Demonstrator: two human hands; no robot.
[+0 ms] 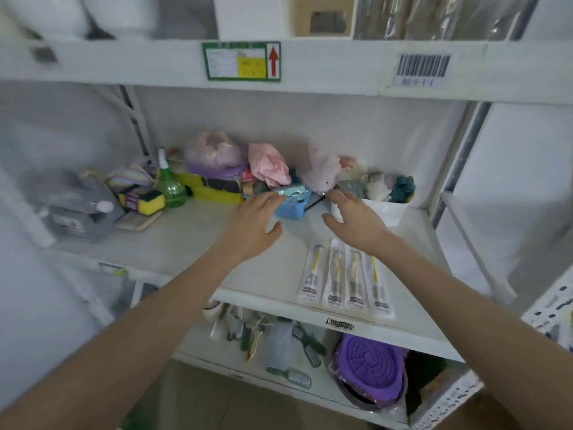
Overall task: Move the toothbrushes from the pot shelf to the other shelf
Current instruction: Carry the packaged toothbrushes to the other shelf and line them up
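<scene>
Toothbrushes [345, 276] lie at shelf [192, 240] edge; both hands' grips spread, empty, above bare middle.

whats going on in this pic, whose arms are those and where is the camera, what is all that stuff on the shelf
This is one picture from a wide-angle camera worn on a person's head, looking forward and down. There is no machine: the two bare arms belong to the wearer. The left hand and right hand both reach over the middle shelf, open and holding nothing. Near the front of that shelf lie four packaged toothbrushes, side by side. At the back sit a blue basket, a green spray bottle, a yellow sponge, a white tub of cloths, and crumpled bags. The shelf below holds brushes and a purple round item.
</scene>
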